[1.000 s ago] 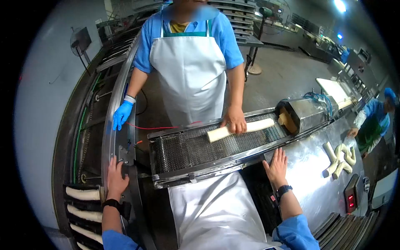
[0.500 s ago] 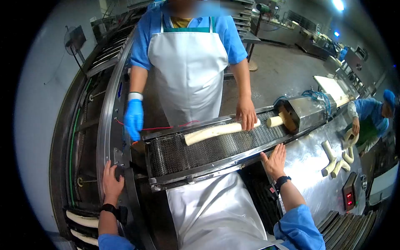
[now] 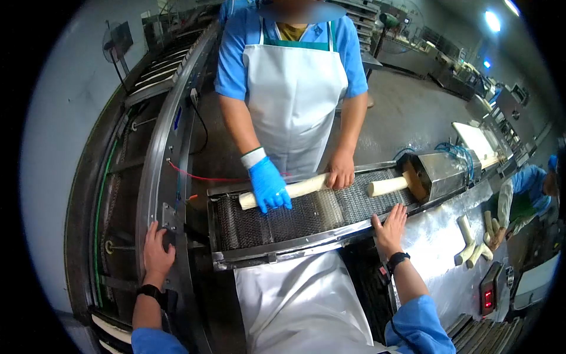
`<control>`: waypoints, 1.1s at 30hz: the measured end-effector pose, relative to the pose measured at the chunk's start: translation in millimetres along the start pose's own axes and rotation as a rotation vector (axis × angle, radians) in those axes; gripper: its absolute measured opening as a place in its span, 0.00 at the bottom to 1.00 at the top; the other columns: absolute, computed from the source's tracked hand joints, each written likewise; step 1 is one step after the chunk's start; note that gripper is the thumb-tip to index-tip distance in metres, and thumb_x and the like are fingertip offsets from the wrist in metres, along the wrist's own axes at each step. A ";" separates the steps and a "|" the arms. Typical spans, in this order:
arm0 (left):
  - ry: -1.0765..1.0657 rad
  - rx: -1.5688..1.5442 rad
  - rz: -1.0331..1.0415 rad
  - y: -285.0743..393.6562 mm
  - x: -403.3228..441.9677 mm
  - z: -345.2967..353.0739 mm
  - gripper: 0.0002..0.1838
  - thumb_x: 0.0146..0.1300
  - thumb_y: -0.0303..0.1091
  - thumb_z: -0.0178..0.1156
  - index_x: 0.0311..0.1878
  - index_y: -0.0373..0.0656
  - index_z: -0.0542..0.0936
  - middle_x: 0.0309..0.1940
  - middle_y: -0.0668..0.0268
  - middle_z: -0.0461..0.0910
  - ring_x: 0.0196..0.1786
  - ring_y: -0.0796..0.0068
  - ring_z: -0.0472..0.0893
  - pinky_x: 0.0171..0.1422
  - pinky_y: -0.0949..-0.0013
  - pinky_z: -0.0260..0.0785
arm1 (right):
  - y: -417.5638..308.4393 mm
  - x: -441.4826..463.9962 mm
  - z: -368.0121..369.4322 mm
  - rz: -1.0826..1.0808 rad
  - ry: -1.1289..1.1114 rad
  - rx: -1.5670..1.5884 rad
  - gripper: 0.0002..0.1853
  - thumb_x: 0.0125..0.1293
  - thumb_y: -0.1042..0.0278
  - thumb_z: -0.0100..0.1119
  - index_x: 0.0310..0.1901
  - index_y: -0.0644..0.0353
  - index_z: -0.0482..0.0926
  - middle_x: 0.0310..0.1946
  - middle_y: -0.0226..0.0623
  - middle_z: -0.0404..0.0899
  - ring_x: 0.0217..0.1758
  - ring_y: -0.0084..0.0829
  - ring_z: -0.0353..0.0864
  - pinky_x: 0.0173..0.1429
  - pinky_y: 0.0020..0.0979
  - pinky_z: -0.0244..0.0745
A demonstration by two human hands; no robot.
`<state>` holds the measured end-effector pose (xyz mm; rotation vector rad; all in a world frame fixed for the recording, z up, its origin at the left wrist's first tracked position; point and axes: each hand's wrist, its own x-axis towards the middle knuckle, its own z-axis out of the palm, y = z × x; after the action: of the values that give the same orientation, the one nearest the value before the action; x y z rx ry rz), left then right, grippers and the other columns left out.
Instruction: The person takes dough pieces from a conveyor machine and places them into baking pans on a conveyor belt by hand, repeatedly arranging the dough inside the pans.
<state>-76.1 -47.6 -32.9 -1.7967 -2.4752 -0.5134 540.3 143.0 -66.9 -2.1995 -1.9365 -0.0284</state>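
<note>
My left hand (image 3: 158,253) rests on the metal side rail (image 3: 151,197) of the long conveyor, thumb apart from the fingers, holding nothing. With fingers stretched out, my right hand (image 3: 390,231) lies flat at the edge of the short mesh belt (image 3: 306,217), where its frame meets the steel table. Across from me, a co-worker's blue-gloved hand (image 3: 268,186) and bare hand (image 3: 341,169) grip a long pale dough roll (image 3: 311,187) above the belt. A second dough roll (image 3: 386,187) sticks out of the metal machine outlet (image 3: 445,176).
On the steel table (image 3: 427,242) at right lie several short dough pieces (image 3: 466,230), near another worker's hand (image 3: 498,236). A scale with a red display (image 3: 487,297) stands at the table's front. Stacked trays (image 3: 489,336) sit below it. A red cord (image 3: 206,177) hangs between the conveyors.
The co-worker's gloved hand has come from the side onto the long dough roll, which has shifted left. The second roll protrudes further. My hands stay in place while the view tilts slightly.
</note>
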 end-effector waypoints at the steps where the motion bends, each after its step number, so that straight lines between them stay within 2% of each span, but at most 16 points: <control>1: 0.003 -0.001 -0.001 -1.8 1.8 1.5 0.22 0.49 0.25 0.61 0.51 0.36 0.75 0.68 0.52 0.62 0.71 0.49 0.61 0.72 0.55 0.58 | -5.1 7.9 4.1 0.000 0.020 -0.007 0.51 0.64 0.36 0.48 0.70 0.79 0.47 0.74 0.62 0.43 0.79 0.53 0.36 0.79 0.46 0.29; 2: 0.006 0.002 0.015 -4.6 1.3 2.8 0.22 0.49 0.25 0.61 0.51 0.36 0.75 0.68 0.51 0.62 0.71 0.49 0.60 0.72 0.55 0.58 | -9.0 12.9 7.5 0.001 0.038 -0.015 0.51 0.64 0.37 0.49 0.70 0.79 0.47 0.74 0.61 0.43 0.79 0.53 0.36 0.79 0.47 0.28; 3: 0.011 0.007 0.035 -6.9 3.1 4.1 0.22 0.49 0.25 0.61 0.51 0.36 0.75 0.68 0.51 0.62 0.71 0.49 0.60 0.72 0.55 0.58 | -15.7 16.3 3.5 -0.002 -0.007 -0.028 0.46 0.65 0.45 0.48 0.71 0.76 0.46 0.74 0.60 0.42 0.79 0.52 0.35 0.79 0.47 0.28; 4: 0.011 0.007 0.043 -9.1 3.5 5.4 0.22 0.49 0.25 0.61 0.51 0.36 0.75 0.68 0.51 0.62 0.71 0.49 0.60 0.72 0.55 0.58 | -20.1 21.4 5.2 0.006 -0.005 -0.027 0.46 0.65 0.45 0.48 0.71 0.76 0.46 0.74 0.60 0.42 0.79 0.52 0.35 0.79 0.47 0.28; 8: -0.048 0.008 -0.002 10.3 5.9 -8.8 0.22 0.49 0.24 0.60 0.51 0.36 0.75 0.68 0.51 0.62 0.72 0.50 0.60 0.73 0.55 0.57 | -25.5 31.6 9.7 -0.063 0.019 -0.025 0.40 0.60 0.64 0.44 0.72 0.72 0.46 0.75 0.56 0.42 0.80 0.47 0.37 0.79 0.50 0.30; 9: -0.058 0.014 -0.058 17.2 3.5 -13.2 0.22 0.48 0.23 0.61 0.50 0.36 0.75 0.68 0.51 0.62 0.72 0.50 0.60 0.73 0.55 0.57 | -26.3 32.7 7.9 -0.084 0.021 -0.008 0.39 0.59 0.66 0.44 0.72 0.71 0.47 0.75 0.55 0.42 0.80 0.49 0.38 0.79 0.51 0.32; 13: -0.059 0.031 -0.049 28.4 10.5 -23.2 0.22 0.49 0.23 0.61 0.51 0.36 0.75 0.69 0.51 0.62 0.72 0.51 0.59 0.73 0.55 0.57 | -34.8 43.2 8.9 -0.145 0.031 0.048 0.38 0.57 0.74 0.43 0.72 0.68 0.49 0.75 0.56 0.44 0.79 0.52 0.40 0.78 0.53 0.36; 15: -0.163 0.042 -0.110 40.2 12.4 -34.1 0.23 0.49 0.24 0.61 0.51 0.36 0.74 0.69 0.52 0.61 0.72 0.52 0.59 0.73 0.55 0.56 | -41.7 47.9 9.4 -0.162 0.033 0.049 0.38 0.56 0.76 0.43 0.72 0.68 0.49 0.75 0.56 0.45 0.79 0.52 0.40 0.78 0.53 0.37; 19: -0.091 0.051 -0.139 39.3 8.7 -28.5 0.22 0.49 0.24 0.61 0.51 0.36 0.75 0.69 0.51 0.61 0.73 0.51 0.59 0.73 0.55 0.56 | -65.4 52.5 5.9 -0.229 0.009 0.012 0.37 0.57 0.76 0.48 0.71 0.63 0.54 0.73 0.54 0.49 0.78 0.53 0.42 0.77 0.55 0.37; 21: -0.074 0.029 -0.085 32.8 3.4 -28.6 0.21 0.49 0.24 0.60 0.50 0.36 0.75 0.68 0.51 0.62 0.72 0.50 0.59 0.73 0.54 0.56 | -78.9 50.8 8.5 -0.265 0.028 -0.007 0.34 0.58 0.76 0.50 0.69 0.62 0.58 0.72 0.51 0.53 0.78 0.52 0.44 0.77 0.56 0.38; 26: -0.038 0.039 -0.005 13.1 1.1 -16.0 0.20 0.50 0.25 0.59 0.50 0.36 0.75 0.68 0.52 0.62 0.72 0.50 0.59 0.73 0.54 0.57 | -111.4 40.4 3.4 -0.411 0.038 0.030 0.28 0.56 0.75 0.52 0.61 0.63 0.65 0.62 0.46 0.67 0.71 0.46 0.58 0.77 0.54 0.43; 27: -0.028 0.032 -0.006 10.6 1.6 -14.4 0.20 0.50 0.25 0.60 0.50 0.36 0.75 0.68 0.52 0.62 0.72 0.50 0.60 0.73 0.54 0.57 | -116.4 37.0 5.0 -0.455 0.135 0.043 0.26 0.54 0.75 0.54 0.57 0.62 0.68 0.56 0.43 0.70 0.67 0.43 0.64 0.76 0.52 0.45; 30: -0.018 0.041 0.016 2.9 -0.3 -9.9 0.20 0.50 0.25 0.60 0.50 0.37 0.75 0.68 0.53 0.62 0.72 0.51 0.60 0.73 0.55 0.57 | -128.5 30.0 6.2 -0.484 0.117 0.099 0.24 0.53 0.74 0.55 0.55 0.62 0.69 0.52 0.42 0.72 0.64 0.41 0.67 0.76 0.51 0.47; 33: -0.040 0.050 -0.014 1.6 -1.6 -8.5 0.21 0.50 0.25 0.61 0.51 0.37 0.75 0.69 0.54 0.62 0.72 0.53 0.60 0.73 0.56 0.57 | -135.9 27.4 8.9 -0.579 0.209 0.194 0.18 0.54 0.74 0.53 0.49 0.61 0.73 0.44 0.41 0.75 0.56 0.43 0.71 0.71 0.49 0.54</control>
<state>-75.5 -51.0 -24.8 -1.7897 -2.5043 -0.4161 409.4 186.9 -51.8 -1.3985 -2.2646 -0.1448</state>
